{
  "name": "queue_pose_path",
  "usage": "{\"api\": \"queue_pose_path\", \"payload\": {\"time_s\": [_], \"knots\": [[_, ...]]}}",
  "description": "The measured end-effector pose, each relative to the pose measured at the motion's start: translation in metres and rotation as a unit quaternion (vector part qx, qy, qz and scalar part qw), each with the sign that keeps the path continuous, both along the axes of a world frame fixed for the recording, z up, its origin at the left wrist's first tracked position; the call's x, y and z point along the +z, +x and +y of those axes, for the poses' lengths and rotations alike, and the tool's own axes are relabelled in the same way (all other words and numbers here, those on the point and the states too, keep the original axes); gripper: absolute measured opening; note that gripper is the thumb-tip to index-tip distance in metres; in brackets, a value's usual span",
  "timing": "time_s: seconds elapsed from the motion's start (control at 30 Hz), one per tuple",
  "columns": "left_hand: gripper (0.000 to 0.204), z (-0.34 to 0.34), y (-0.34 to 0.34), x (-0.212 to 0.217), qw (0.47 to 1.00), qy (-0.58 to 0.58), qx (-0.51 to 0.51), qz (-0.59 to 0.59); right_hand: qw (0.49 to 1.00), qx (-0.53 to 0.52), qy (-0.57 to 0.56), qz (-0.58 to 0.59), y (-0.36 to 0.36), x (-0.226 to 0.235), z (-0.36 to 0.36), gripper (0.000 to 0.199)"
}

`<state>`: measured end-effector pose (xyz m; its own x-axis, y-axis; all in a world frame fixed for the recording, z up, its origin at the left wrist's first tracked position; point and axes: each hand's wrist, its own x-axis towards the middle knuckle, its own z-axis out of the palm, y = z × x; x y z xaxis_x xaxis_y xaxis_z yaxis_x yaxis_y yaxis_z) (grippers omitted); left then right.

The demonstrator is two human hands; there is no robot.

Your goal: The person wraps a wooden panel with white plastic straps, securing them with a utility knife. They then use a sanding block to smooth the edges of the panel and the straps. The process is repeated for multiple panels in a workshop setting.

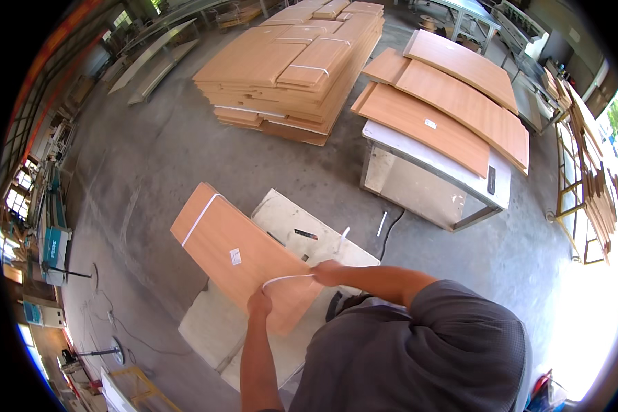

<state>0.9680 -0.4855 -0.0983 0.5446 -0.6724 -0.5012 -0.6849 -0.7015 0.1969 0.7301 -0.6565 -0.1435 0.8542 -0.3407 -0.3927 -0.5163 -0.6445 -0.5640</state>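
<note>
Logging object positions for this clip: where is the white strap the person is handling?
In the head view, the white strap runs across the near end of the wood panel bundle, low centre, stretched between the left hand and right hand above the white worktable.

A workshop with a bare grey concrete floor (151,158). A large stack of wooden boards (295,65) sits on the floor at the far side. To its right a metal counter (432,185) carries more long boards (453,103). Racks of timber (590,165) line the right wall, where strong daylight pours in. Machines (51,240) and windows (17,196) stand along the left side.
</note>
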Motion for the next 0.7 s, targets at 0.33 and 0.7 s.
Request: {"api": "queue_pose_path", "payload": {"time_s": [0.33,0.7], "knots": [[0.055,-0.017,0.003,0.000,0.999,0.002,0.002,0.044,0.883,-0.118,-0.033,0.454,-0.440,0.001,-0.041,0.036],[0.085,-0.010,0.044,-0.063,0.970,-0.104,0.154,0.157,0.804,-0.183,-0.118,0.554,-0.616,-0.027,-0.073,0.029]]}}
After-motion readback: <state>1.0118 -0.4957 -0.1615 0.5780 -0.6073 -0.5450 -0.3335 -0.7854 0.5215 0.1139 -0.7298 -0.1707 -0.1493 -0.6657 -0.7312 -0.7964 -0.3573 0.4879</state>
